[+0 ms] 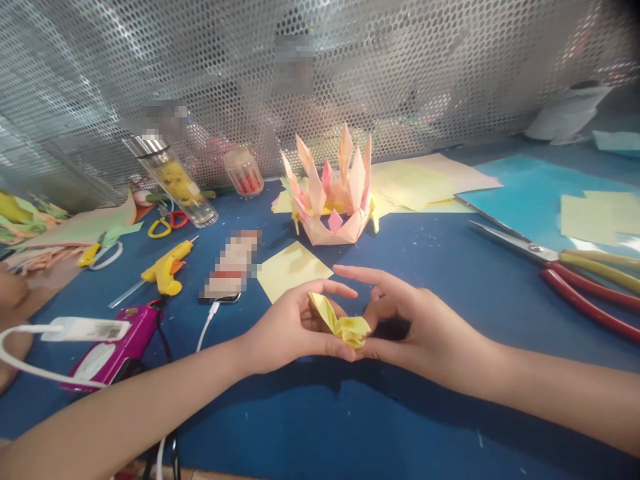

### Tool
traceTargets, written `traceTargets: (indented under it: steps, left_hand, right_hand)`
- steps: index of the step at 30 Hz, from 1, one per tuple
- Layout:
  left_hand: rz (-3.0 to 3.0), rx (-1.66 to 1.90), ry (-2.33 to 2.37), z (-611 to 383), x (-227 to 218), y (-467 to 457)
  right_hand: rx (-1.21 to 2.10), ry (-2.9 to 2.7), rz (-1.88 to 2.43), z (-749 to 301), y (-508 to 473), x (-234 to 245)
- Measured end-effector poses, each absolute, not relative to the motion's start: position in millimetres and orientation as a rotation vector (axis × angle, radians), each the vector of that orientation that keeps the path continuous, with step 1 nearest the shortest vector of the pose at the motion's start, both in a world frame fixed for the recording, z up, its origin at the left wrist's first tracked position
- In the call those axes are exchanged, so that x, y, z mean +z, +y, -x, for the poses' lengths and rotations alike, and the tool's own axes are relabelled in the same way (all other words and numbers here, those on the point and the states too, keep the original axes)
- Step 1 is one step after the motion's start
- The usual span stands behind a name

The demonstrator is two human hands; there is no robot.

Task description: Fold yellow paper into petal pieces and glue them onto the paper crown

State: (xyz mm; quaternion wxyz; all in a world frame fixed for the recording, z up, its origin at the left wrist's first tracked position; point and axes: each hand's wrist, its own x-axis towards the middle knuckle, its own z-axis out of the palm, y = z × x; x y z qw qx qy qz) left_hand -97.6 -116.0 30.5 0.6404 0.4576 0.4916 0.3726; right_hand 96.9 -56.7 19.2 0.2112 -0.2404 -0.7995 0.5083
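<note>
A small yellow folded paper piece (351,329) is held above the blue table between my two hands. My left hand (295,327) pinches it from the left, thumb along its lower edge. From the right, my right hand (410,320) grips its other side with thumb and fingers; its index finger stretches out above. Part of the folds is hidden by the fingers. Just behind my left hand lies a flat pale yellow paper square (293,270). Farther back stands a peach and pink folded paper crown (333,230) with tall points.
Large scissors (545,253) lie at right by blue sheets (525,190). On the left are a yellow glue gun (167,267), a purple power strip (117,343), a phone (233,267) with its cable and a glass bottle (180,183). A perforated metal screen (350,73) closes the back.
</note>
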Motion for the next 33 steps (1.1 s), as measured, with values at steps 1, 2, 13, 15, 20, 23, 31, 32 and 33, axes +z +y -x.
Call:
traceTargets:
  steps: [1, 2, 13, 15, 20, 23, 31, 32, 33]
  left_hand:
    - [-1.036, 0.853, 1.11, 97.5, 30.9, -115.9]
    - [-1.03, 0.853, 1.1, 97.4, 31.2, -115.9]
    - [-0.933, 0.887, 1.11, 95.5, 32.3, -116.0]
    - [-0.901, 0.97, 1.138, 93.4, 31.4, -115.8]
    - [-0.932, 1.018, 1.196, 90.7, 28.5, -116.4]
    - [-0.979, 0.977, 1.215, 91.0, 27.5, -116.9]
    - [-0.946, 1.097, 1.184, 91.4, 24.7, -115.7]
    - [-0.941, 1.105, 1.177, 91.3, 24.6, -115.7]
    - [-0.936, 1.111, 1.17, 91.3, 24.5, -115.7]
  right_hand:
    - [1.355, -2.241, 0.67, -96.9, -57.4, 19.6]
    - [1.299, -2.256, 0.671, -97.0, -58.0, 19.9]
    - [1.288, -2.263, 0.712, -93.5, -59.0, 22.5]
    - [1.274, -2.264, 0.65, -93.4, -58.0, 24.5]
    - [1.157, -2.263, 0.524, -93.1, -54.0, 25.9]
    - [1.194, -2.218, 0.651, -91.4, -52.5, 23.6]
    - [1.284, -2.148, 0.73, -89.2, -53.2, 21.0]
    - [1.297, -2.138, 0.732, -89.3, -53.0, 20.7]
    - [1.317, -2.125, 0.731, -89.5, -52.7, 20.3]
